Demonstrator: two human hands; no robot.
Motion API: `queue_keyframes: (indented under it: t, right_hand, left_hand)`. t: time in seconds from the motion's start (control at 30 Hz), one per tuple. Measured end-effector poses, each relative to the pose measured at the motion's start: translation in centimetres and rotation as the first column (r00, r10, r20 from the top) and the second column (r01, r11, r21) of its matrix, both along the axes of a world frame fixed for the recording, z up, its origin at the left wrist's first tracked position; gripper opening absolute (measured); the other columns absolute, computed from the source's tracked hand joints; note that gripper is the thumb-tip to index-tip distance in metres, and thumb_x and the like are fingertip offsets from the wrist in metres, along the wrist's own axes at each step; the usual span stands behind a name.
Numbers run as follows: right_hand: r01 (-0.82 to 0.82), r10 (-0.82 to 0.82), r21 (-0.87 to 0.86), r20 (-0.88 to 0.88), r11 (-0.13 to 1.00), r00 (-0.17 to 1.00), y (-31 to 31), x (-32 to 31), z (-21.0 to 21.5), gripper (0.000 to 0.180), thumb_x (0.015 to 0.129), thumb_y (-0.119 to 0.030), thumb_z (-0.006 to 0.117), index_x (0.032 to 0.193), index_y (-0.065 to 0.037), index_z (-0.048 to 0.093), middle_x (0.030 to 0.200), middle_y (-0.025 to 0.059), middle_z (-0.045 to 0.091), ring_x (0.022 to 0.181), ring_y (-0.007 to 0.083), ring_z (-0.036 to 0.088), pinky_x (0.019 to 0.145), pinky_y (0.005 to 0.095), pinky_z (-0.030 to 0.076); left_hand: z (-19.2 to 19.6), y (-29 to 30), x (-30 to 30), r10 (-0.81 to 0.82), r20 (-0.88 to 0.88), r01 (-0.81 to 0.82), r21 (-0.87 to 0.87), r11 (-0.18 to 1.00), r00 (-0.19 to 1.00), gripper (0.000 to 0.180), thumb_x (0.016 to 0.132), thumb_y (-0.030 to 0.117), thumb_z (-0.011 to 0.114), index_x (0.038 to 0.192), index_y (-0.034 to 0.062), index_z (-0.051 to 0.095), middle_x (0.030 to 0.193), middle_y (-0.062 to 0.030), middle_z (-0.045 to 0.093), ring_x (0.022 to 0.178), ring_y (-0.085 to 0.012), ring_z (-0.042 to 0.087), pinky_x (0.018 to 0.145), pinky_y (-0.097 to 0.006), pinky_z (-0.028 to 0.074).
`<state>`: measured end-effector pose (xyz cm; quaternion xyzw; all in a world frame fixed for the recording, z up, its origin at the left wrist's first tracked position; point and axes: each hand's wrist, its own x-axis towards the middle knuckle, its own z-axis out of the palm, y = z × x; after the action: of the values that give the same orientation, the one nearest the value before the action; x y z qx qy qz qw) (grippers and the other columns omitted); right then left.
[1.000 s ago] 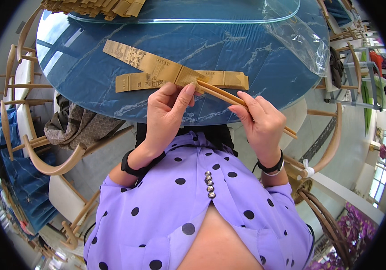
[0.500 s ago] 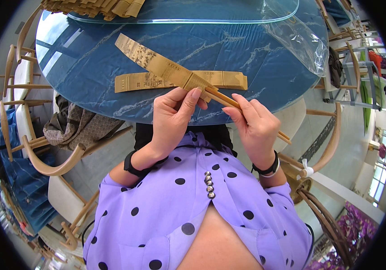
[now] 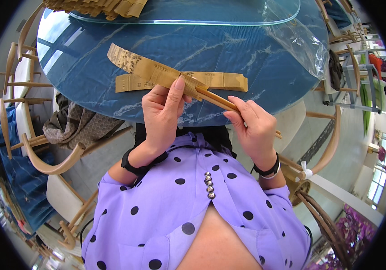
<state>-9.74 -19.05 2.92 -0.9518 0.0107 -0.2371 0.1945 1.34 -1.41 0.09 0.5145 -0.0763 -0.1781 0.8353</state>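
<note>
My left hand [image 3: 163, 108] pinches a long brown paper chopstick sleeve [image 3: 159, 73] near its lower right end, thumb on top. Its far end slants up to the left over the table. A pair of wooden chopsticks [image 3: 217, 100] sits partly inside the sleeve's mouth. My right hand [image 3: 253, 128] grips the chopsticks by their outer part, and their ends poke out past the fingers. Under the held sleeve, another brown paper sleeve [image 3: 229, 81] lies flat across the tabletop, its middle partly covered.
A blue marbled round table [image 3: 85, 63] is in front of me, with a glass turntable [image 3: 202, 21] at its far side. On it rests a heap of brown paper sleeves [image 3: 105, 6]. Clear plastic wrap [image 3: 303, 49] lies at the right. Chairs [image 3: 58, 167] stand on both sides.
The chopsticks sit further inside the sleeve, with less of their ends past my right hand. My left hand and the sleeve have shifted slightly left.
</note>
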Motion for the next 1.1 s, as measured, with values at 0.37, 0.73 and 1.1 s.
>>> queue_keyframes:
  t: [0.37,0.73,1.1]
  right_hand:
    - [-0.034,0.048,-0.095,0.153,0.995,0.987,-5.0,-4.7,-1.2,0.043,0.103,-0.041,0.058,0.085,-0.003,0.062,0.063,0.0062,0.046,0.051,0.0242,0.049,0.046,0.0342,0.037]
    - [-0.012,0.025,-0.090,0.138,0.996,0.990,-4.2,-4.5,-1.6,0.045,0.104,-0.043,0.057,0.079,-0.005,0.056,0.064,0.0078,0.046,0.052,0.0260,0.050,0.047,0.0355,0.038]
    - [-0.037,0.045,-0.067,0.128,0.997,0.991,-4.0,-4.0,-1.6,0.043,0.102,-0.041,0.061,0.078,-0.006,0.055,0.063,0.0074,0.046,0.051,0.0254,0.049,0.046,0.0350,0.038]
  left_hand:
    - [1.3,2.6,1.2,0.134,0.022,-0.133,-0.051,0.990,0.991,0.025,0.105,0.022,0.062,0.100,-0.0015,0.070,0.074,-0.0010,0.063,0.051,0.0002,0.034,0.046,-0.020,0.024]
    - [1.4,2.4,0.7,0.018,0.034,-0.018,-0.022,1.000,0.999,0.027,0.105,0.025,0.062,0.103,-0.0001,0.071,0.077,-0.0007,0.065,0.059,0.0008,0.043,0.051,-0.018,0.030]
    - [0.9,1.9,0.3,-0.006,0.017,0.006,-0.018,1.000,1.000,0.029,0.107,0.027,0.059,0.104,0.0006,0.071,0.076,-0.0010,0.065,0.057,0.0009,0.039,0.050,-0.018,0.028]
